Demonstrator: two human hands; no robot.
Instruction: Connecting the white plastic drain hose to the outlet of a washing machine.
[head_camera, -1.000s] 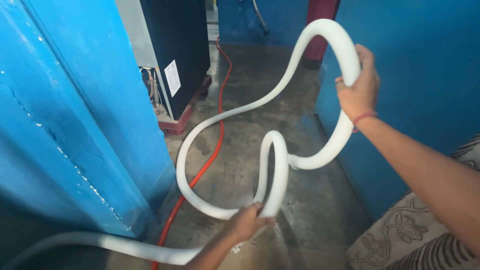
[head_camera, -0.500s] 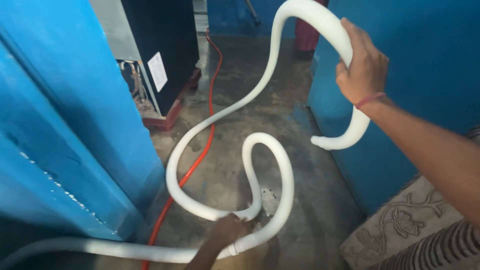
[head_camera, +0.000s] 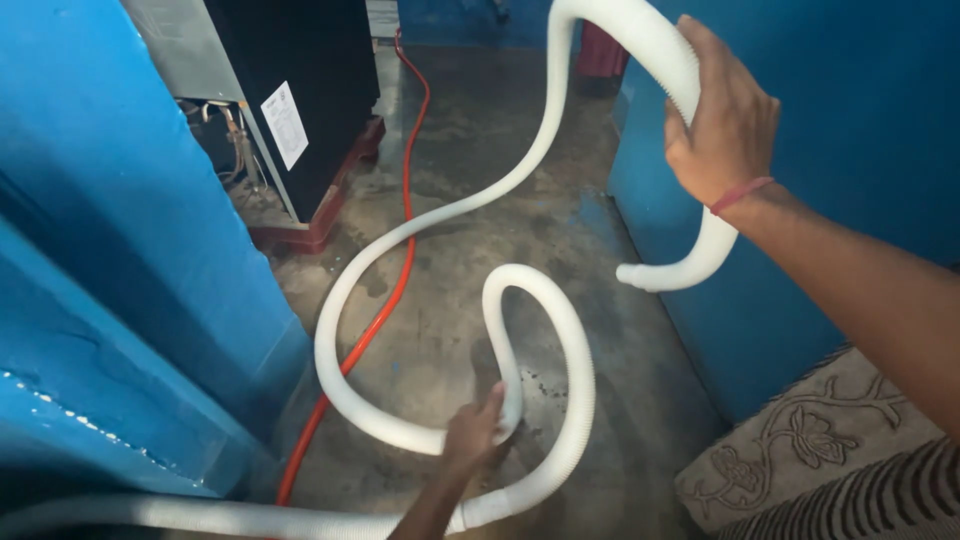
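Right hand: raised, fingers wrapped around the white hose near its free end.
Left hand: low, gripping the same hose at its floor loop.
Hose: snakes over the concrete floor, beside an orange hose.

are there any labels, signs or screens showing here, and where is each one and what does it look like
Label: a white upright rectangular sticker with small dark print, on the side of the black cabinet, upper left, near its front edge.
No packages, signs or screens are in view.
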